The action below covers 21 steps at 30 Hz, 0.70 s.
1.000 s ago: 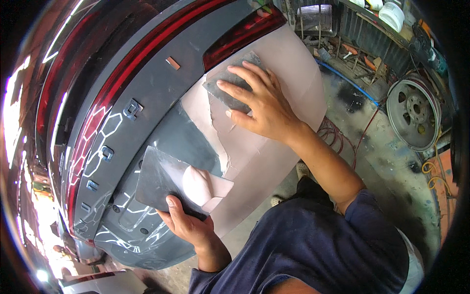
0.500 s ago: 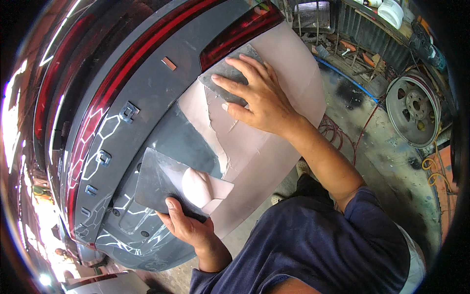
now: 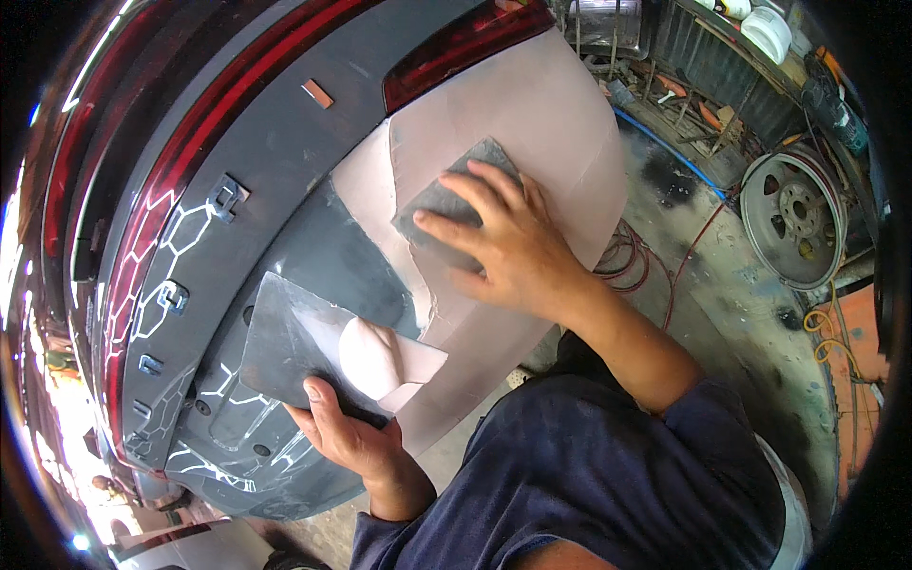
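Observation:
My left hand (image 3: 344,432) grips the lower edge of a thin dark grey mixing board (image 3: 285,351), thumb on top. A smooth mound of pale pink body filler (image 3: 370,356) sits near the board's right side, with a thin smear around it. My right hand (image 3: 518,242) holds a flat grey spreader (image 3: 432,204), fingers spread across its face, against the car's rear panel (image 3: 541,104). Pink filler coats this panel, with a ragged edge beside a bare grey area (image 3: 342,256). The spreader lies over the filler, below the red tail light (image 3: 465,57).
Chrome letters (image 3: 226,198) and a small orange-brown piece (image 3: 317,93) are on the dark grey trunk lid. A wheel rim (image 3: 793,214) leans at the right. Red hose (image 3: 632,261) and a blue hose (image 3: 670,152) lie on the floor. A white bucket (image 3: 766,34) stands at the back right.
My right hand has drawn the spreader down the panel, away from the tail light, leaving smoother filler above it. The left hand still holds the board at nearly the same place.

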Each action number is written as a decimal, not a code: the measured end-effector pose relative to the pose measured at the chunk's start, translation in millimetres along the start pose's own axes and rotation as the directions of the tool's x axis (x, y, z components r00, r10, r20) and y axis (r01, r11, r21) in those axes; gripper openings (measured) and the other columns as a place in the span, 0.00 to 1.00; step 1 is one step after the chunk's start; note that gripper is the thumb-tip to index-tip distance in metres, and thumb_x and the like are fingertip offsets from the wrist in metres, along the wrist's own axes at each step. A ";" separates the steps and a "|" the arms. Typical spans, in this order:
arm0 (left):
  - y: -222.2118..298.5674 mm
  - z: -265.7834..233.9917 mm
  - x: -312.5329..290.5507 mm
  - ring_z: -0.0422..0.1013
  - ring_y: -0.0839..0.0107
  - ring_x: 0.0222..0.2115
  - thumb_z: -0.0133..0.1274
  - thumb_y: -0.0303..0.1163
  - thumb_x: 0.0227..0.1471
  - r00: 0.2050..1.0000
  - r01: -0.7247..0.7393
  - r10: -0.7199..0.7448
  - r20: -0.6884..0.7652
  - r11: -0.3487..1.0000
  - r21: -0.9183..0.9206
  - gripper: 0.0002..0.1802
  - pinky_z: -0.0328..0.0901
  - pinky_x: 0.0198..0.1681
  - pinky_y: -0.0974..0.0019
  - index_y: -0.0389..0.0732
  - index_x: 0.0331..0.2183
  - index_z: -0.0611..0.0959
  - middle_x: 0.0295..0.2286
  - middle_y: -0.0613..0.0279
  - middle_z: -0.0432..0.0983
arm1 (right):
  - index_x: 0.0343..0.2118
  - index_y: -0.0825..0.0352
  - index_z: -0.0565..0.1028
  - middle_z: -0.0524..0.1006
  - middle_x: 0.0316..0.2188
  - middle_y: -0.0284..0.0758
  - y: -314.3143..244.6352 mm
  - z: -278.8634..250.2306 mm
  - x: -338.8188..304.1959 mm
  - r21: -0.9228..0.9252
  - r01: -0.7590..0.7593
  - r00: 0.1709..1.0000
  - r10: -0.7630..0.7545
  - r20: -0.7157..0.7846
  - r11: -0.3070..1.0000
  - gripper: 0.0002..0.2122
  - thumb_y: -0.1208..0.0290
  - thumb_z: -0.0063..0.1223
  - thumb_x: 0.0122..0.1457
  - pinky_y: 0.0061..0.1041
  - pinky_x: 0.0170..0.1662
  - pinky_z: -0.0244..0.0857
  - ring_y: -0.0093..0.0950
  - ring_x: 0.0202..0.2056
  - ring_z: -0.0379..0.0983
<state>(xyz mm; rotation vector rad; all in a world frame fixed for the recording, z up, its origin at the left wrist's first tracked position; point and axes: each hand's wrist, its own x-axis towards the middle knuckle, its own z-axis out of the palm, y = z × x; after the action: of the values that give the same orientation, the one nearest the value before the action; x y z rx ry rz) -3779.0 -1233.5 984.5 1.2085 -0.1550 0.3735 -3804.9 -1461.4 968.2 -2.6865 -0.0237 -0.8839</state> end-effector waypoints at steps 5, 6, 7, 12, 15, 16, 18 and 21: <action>7.3 6.6 6.5 0.74 0.62 0.44 0.52 0.37 0.61 0.997 0.068 -0.072 -0.036 0.993 -0.094 0.23 0.71 0.49 0.59 0.33 0.52 0.72 0.46 0.52 0.74 | 0.54 0.51 0.75 0.61 0.62 0.38 -16.6 -2.1 -26.3 0.011 -0.022 0.994 0.020 0.111 1.000 0.27 0.61 0.64 0.47 0.59 0.62 0.48 0.45 0.65 0.50; 6.7 3.5 8.9 0.74 0.62 0.44 0.53 0.38 0.60 0.998 0.052 -0.057 -0.037 0.992 -0.118 0.22 0.71 0.48 0.58 0.33 0.51 0.74 0.45 0.52 0.74 | 0.54 0.51 0.75 0.61 0.62 0.38 -20.0 -5.3 -31.4 0.011 -0.018 0.991 0.017 0.129 1.000 0.27 0.61 0.64 0.47 0.60 0.61 0.47 0.45 0.65 0.50; 6.2 -0.5 11.3 0.74 0.62 0.44 0.53 0.38 0.60 0.997 0.037 -0.042 -0.060 0.995 -0.092 0.22 0.71 0.48 0.58 0.33 0.50 0.74 0.45 0.52 0.74 | 0.53 0.51 0.76 0.61 0.62 0.38 -22.8 -7.3 -37.2 0.011 -0.015 0.989 0.013 0.148 1.000 0.26 0.61 0.64 0.47 0.61 0.61 0.47 0.46 0.65 0.49; 2.4 -18.7 18.7 0.74 0.65 0.43 0.55 0.38 0.59 0.995 -0.047 0.047 -0.085 0.999 0.003 0.22 0.72 0.47 0.59 0.33 0.49 0.75 0.43 0.55 0.74 | 0.52 0.52 0.76 0.60 0.61 0.40 -34.2 -9.9 -66.5 0.026 -0.004 0.976 -0.001 0.219 1.000 0.26 0.61 0.66 0.46 0.63 0.61 0.47 0.48 0.65 0.48; 6.4 -17.4 16.1 0.74 0.65 0.44 0.56 0.37 0.59 0.997 -0.007 0.000 -0.082 0.996 -0.090 0.23 0.72 0.47 0.60 0.32 0.50 0.74 0.44 0.55 0.73 | 0.52 0.51 0.75 0.60 0.61 0.40 -38.5 -13.5 -80.1 0.021 -0.005 0.965 -0.001 0.263 1.000 0.27 0.61 0.66 0.45 0.64 0.60 0.47 0.48 0.65 0.49; 7.6 -17.7 15.0 0.74 0.65 0.44 0.56 0.37 0.59 0.996 0.004 -0.014 -0.083 0.993 -0.119 0.23 0.72 0.48 0.60 0.32 0.50 0.74 0.45 0.55 0.73 | 0.52 0.51 0.75 0.60 0.61 0.40 -40.0 -15.1 -83.8 0.022 -0.005 0.961 -0.001 0.277 1.000 0.27 0.62 0.67 0.45 0.64 0.60 0.47 0.48 0.65 0.49; 6.2 -25.1 14.1 0.74 0.65 0.45 0.56 0.37 0.59 0.994 0.004 -0.013 -0.107 0.996 -0.089 0.23 0.73 0.48 0.59 0.33 0.51 0.73 0.45 0.55 0.73 | 0.52 0.52 0.75 0.60 0.61 0.40 -41.9 -19.5 -91.5 0.025 -0.017 0.953 0.009 0.301 1.000 0.27 0.62 0.67 0.45 0.64 0.60 0.47 0.48 0.65 0.49; 10.0 -27.4 12.1 0.74 0.65 0.45 0.56 0.37 0.59 0.995 -0.003 -0.005 -0.098 0.997 -0.083 0.23 0.73 0.48 0.59 0.33 0.51 0.73 0.45 0.55 0.73 | 0.52 0.52 0.75 0.60 0.61 0.41 -47.2 -24.6 -97.1 0.027 -0.040 0.948 0.029 0.316 0.999 0.27 0.61 0.67 0.46 0.65 0.60 0.47 0.47 0.64 0.49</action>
<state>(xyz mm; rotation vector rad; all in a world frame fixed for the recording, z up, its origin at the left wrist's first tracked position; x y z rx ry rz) -3773.5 -1202.5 987.5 1.1062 -0.0842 0.4205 -3903.0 -1416.0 944.0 -2.7586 -0.0619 -0.4307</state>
